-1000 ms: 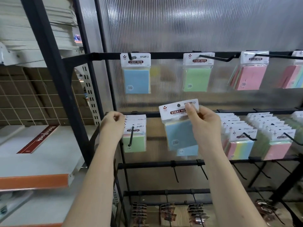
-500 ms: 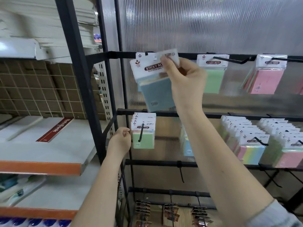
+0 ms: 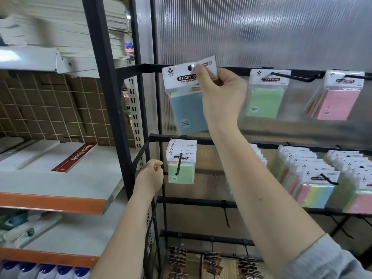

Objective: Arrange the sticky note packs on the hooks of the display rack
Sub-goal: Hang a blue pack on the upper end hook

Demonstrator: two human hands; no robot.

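My right hand pinches the white header card of a blue sticky note pack and holds it up against the left end of the rack's top bar. The card's hole sits level with the bar; the hook there is hidden behind the pack. My left hand is curled into a loose fist, lower down beside the rack's side post. It is just left of a stack of green-fronted packs hanging on a second-row hook, and nothing shows in its fingers.
A green pack and a pink pack hang on the top bar, each with a long black hook jutting forward. Thick rows of pastel packs fill the second bar. Binder clips hang below. A notebook shelf stands left.
My right hand has raised the blue pack from second-row height to the left end of the top bar. My left hand stayed curled beside the green stack.
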